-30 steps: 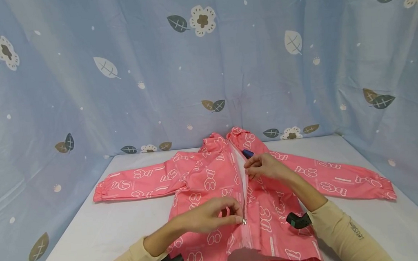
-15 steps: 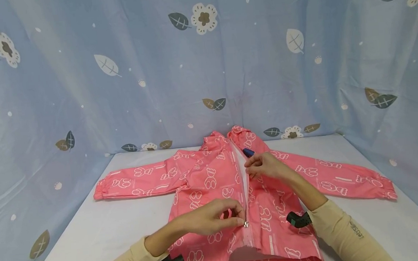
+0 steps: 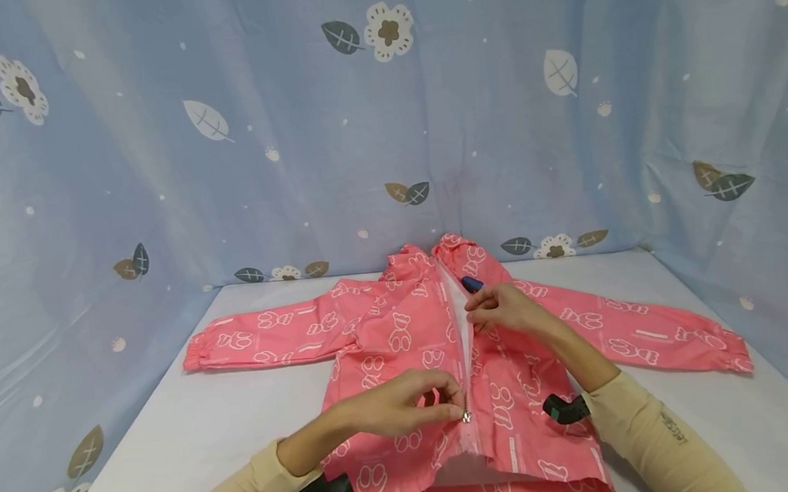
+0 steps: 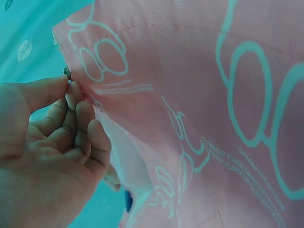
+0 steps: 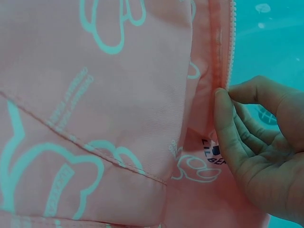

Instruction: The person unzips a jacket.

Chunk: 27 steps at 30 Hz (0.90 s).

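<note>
A pink jacket (image 3: 401, 330) with white rabbit outlines lies front up, sleeves spread to both sides. Its front parts in a narrow V from the collar down to a metal zipper slider (image 3: 466, 418) near the hem. My left hand (image 3: 406, 403) pinches this slider between thumb and index finger; the left wrist view shows the slider (image 4: 66, 72) at the fingertips. Higher up, my right hand (image 3: 506, 310) pinches the right front edge. In the right wrist view, thumb and finger grip that edge beside the white zipper teeth (image 5: 232, 42).
The jacket lies on a white table (image 3: 262, 418). A blue curtain (image 3: 303, 153) with flowers and leaves encloses the back and sides. A small dark blue piece (image 3: 472, 284) shows above my right hand. Black wrist devices (image 3: 567, 410) sit at both cuffs.
The head view has shifted slightly. Both hands keep their pinches at nearly the same spots on the jacket, and the slider shows no clear travel along the zipper.
</note>
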### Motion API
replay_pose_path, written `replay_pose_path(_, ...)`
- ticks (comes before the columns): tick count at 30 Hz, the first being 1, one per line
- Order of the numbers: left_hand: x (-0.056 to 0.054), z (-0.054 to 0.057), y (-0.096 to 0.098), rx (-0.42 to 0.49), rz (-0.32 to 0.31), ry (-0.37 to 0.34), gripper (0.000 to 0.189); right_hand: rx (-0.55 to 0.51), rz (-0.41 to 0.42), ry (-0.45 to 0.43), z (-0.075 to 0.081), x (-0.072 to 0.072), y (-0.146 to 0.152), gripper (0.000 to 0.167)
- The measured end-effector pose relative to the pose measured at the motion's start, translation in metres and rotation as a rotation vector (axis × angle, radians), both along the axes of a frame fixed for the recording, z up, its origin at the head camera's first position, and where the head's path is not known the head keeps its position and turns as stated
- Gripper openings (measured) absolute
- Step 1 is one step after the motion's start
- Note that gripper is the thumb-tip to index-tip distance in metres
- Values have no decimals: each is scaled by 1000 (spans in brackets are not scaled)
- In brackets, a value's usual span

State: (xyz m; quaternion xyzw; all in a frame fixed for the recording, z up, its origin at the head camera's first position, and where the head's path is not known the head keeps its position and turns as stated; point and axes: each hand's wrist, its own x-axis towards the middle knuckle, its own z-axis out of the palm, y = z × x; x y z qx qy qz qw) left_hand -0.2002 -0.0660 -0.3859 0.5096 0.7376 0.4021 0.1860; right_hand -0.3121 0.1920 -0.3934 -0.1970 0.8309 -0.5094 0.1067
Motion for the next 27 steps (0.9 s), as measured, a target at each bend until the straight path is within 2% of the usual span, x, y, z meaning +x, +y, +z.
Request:
replay_pose_path(10,4,1,0,-14,-1,2,8,20,-26,-16,0,-1,1,30)
replay_pose_path(15,8,4,0,-22,-20,38,10,8,-11,-17,0,-2,3,30)
replay_pose_path(22,16,8,2,-30,-48,124,10,-5,-1,-15,2,-1,4,31)
replay_pose_path(27,20,10,3,-58,-54,140,10,5,-5,-3,2,-1,5,31)
